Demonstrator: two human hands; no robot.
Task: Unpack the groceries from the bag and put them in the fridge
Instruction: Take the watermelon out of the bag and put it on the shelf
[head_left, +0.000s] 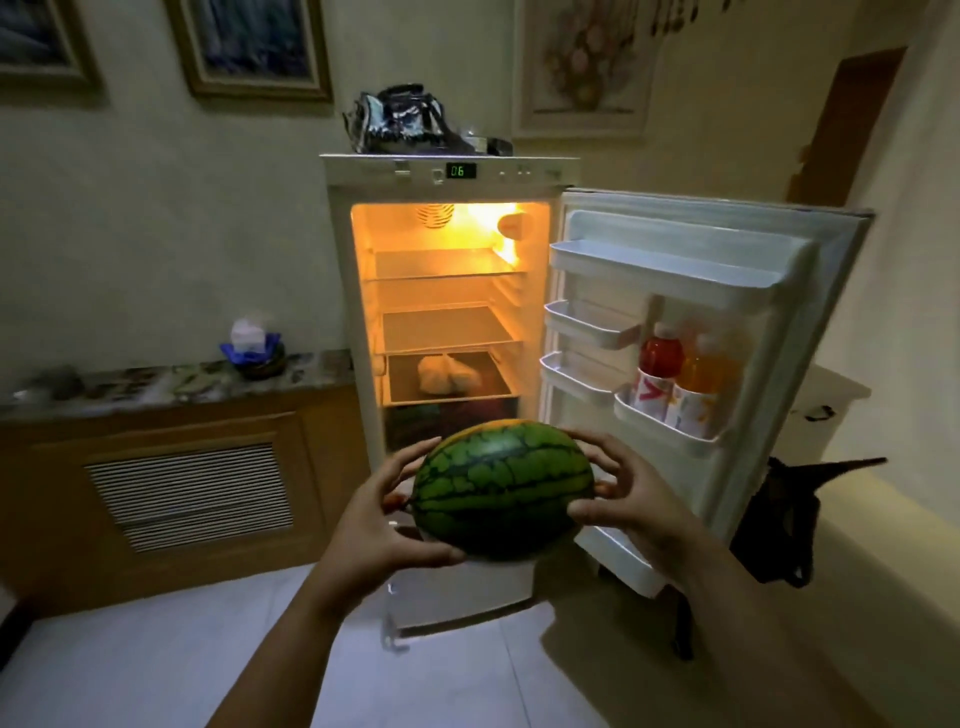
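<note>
A small striped green watermelon (503, 488) is held in mid-air in front of the open fridge (343, 291). My left hand (382, 525) grips its left end, fingers curled round it and thumb underneath. My right hand (631, 499) grips its right end the same way. Inside the lit fridge a white bag (445, 373) lies on the lower glass shelf; the two shelves above it are bare. The fridge door (769, 291) stands open to the right, with a red bottle (655, 371) and an orange bottle (702, 382) in its lower rack. A black bag (784, 525) hangs on a ledge at right.
A dark shiny bag (402, 122) sits on top of the fridge. A low wooden cabinet with a marble top (156, 382) runs along the left wall and carries a tissue box (248, 335). Pale tiled floor (156, 665) lies in front.
</note>
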